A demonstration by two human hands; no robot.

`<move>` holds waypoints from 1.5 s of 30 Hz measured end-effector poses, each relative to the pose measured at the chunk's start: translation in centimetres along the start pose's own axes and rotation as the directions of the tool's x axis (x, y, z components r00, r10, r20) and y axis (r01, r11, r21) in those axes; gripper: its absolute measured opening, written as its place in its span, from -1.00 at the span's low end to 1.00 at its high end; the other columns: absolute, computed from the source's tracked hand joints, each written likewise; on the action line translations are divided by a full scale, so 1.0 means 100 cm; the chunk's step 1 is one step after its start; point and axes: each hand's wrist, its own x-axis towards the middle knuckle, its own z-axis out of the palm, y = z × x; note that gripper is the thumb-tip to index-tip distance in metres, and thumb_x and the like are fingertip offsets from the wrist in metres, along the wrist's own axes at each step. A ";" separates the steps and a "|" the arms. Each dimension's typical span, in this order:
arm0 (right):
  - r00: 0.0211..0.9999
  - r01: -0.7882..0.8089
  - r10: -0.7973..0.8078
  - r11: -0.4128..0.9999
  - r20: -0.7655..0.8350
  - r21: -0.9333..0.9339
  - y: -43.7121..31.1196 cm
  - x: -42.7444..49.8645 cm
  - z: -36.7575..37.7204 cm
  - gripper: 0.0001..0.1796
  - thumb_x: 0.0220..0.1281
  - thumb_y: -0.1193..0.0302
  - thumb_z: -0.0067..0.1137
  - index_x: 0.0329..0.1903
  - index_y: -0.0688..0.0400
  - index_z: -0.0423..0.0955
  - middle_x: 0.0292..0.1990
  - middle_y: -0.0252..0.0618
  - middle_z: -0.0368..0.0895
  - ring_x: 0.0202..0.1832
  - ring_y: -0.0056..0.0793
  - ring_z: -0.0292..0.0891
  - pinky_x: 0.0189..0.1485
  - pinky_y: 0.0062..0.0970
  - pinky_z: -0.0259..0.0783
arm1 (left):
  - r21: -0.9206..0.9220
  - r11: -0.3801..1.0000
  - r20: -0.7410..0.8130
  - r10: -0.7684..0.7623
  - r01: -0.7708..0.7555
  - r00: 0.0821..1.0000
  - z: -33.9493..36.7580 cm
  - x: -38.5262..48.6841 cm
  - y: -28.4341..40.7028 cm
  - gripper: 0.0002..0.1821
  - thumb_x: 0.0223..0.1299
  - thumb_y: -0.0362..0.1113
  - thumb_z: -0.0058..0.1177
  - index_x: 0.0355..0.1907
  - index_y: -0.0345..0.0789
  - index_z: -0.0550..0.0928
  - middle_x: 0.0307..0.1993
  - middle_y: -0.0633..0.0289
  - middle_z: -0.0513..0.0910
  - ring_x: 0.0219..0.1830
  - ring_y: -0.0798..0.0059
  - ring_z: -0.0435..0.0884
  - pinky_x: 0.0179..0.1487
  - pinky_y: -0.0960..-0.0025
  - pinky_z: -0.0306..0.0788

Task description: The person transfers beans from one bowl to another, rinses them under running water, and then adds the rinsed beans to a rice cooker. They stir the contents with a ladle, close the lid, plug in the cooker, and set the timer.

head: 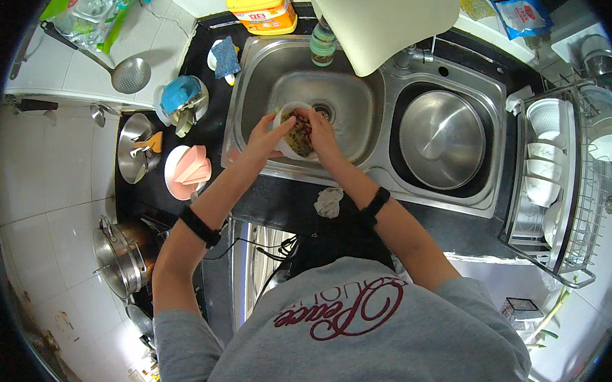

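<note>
A white bowl (288,148) with a brownish-green, chopped-looking food (298,139) in it is held over the near part of the left steel sink basin (352,93). My left hand (268,135) grips the bowl's left side, its thumb reaching over the rim. On the bowl's right, my right hand (321,132) has its fingertips at the food and the rim; whether they grip the bowl or press the food I cannot tell. The drain (324,111) shows just beyond my right fingers.
A large steel lid or basin (442,139) covers much of the right basin. A pale cutting board (387,18) leans over the sink's back, beside a green bottle (323,44). Pink dishes (184,172) stand at left, a dish rack (547,176) at right, a crumpled cloth (329,202) in front.
</note>
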 end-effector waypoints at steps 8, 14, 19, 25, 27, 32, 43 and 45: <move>1.000 -0.011 0.012 0.999 -0.016 0.032 0.004 0.000 -0.002 -0.47 0.44 0.14 -0.39 0.01 0.30 0.46 -0.06 -0.20 0.54 -0.03 -0.47 0.46 0.11 -0.49 0.29 | 0.131 0.991 -0.043 -0.008 0.013 0.999 0.002 0.011 -0.002 -0.23 -0.02 0.15 0.21 0.22 -0.15 0.31 0.01 0.23 0.51 0.00 0.34 0.52 -0.10 0.16 0.47; 0.997 -0.063 0.067 0.991 -0.034 0.116 0.017 0.005 -0.002 -0.44 0.44 0.09 -0.38 0.02 0.30 0.45 -0.06 -0.19 0.54 -0.04 -0.48 0.48 0.09 -0.50 0.33 | 0.087 0.996 0.006 -0.005 0.004 1.000 -0.002 0.017 -0.007 -0.07 -0.16 0.18 0.29 0.28 -0.16 0.26 0.03 0.10 0.50 0.00 0.28 0.53 -0.09 0.14 0.47; 0.995 -0.084 0.090 0.989 -0.042 0.118 0.022 0.004 -0.001 -0.43 0.43 0.07 -0.36 0.02 0.30 0.45 -0.06 -0.19 0.55 -0.04 -0.47 0.48 0.08 -0.50 0.34 | 0.121 0.993 -0.014 -0.001 0.003 1.000 -0.003 0.016 -0.008 -0.13 -0.15 0.18 0.28 0.23 -0.17 0.32 0.00 0.14 0.52 -0.03 0.30 0.55 -0.13 0.16 0.48; 0.997 -0.073 0.076 0.980 -0.013 0.184 0.020 0.000 0.004 -0.42 0.42 0.04 -0.35 0.02 0.30 0.45 -0.06 -0.19 0.55 -0.04 -0.47 0.48 0.07 -0.49 0.34 | 0.144 0.989 -0.026 0.031 -0.027 0.999 -0.004 0.010 -0.006 -0.23 -0.03 0.07 0.26 0.19 -0.24 0.31 -0.04 0.16 0.53 -0.08 0.35 0.57 -0.19 0.25 0.55; 0.993 -0.100 0.108 0.982 -0.043 0.163 0.017 -0.003 0.005 -0.41 0.42 0.04 -0.36 0.02 0.30 0.45 -0.06 -0.19 0.55 -0.04 -0.46 0.48 0.06 -0.49 0.34 | 0.134 0.991 -0.022 0.029 -0.026 0.999 -0.003 0.008 -0.005 -0.22 -0.03 0.07 0.26 0.20 -0.24 0.30 -0.04 0.13 0.53 -0.07 0.34 0.58 -0.19 0.24 0.55; 0.994 -0.103 0.108 0.978 -0.021 0.179 0.004 -0.013 0.000 -0.40 0.43 0.04 -0.37 0.04 0.31 0.44 -0.06 -0.19 0.55 -0.05 -0.45 0.48 0.07 -0.47 0.34 | 0.176 0.984 -0.031 0.035 -0.029 0.999 0.004 0.001 0.000 -0.17 -0.06 0.10 0.27 0.22 -0.24 0.27 -0.04 0.11 0.53 -0.06 0.33 0.57 -0.15 0.21 0.54; 0.995 -0.055 0.083 0.929 -0.059 0.366 -0.001 -0.012 -0.012 -0.41 0.43 0.05 -0.35 0.02 0.32 0.45 -0.05 -0.18 0.53 -0.04 -0.43 0.48 0.08 -0.48 0.33 | 0.322 0.946 -0.067 0.046 -0.022 0.997 0.025 0.006 0.013 -0.07 -0.24 0.21 0.29 0.22 -0.22 0.33 0.02 0.06 0.51 -0.02 0.26 0.55 -0.23 0.24 0.53; 0.991 -0.059 0.099 0.929 -0.093 0.364 -0.001 -0.013 -0.014 -0.41 0.42 0.04 -0.34 0.02 0.33 0.45 -0.05 -0.18 0.53 -0.04 -0.43 0.48 0.08 -0.48 0.33 | 0.371 0.928 -0.059 0.053 -0.027 0.997 0.028 0.007 0.015 -0.05 -0.22 0.22 0.28 0.23 -0.24 0.32 -0.01 0.06 0.53 -0.04 0.26 0.56 -0.23 0.24 0.53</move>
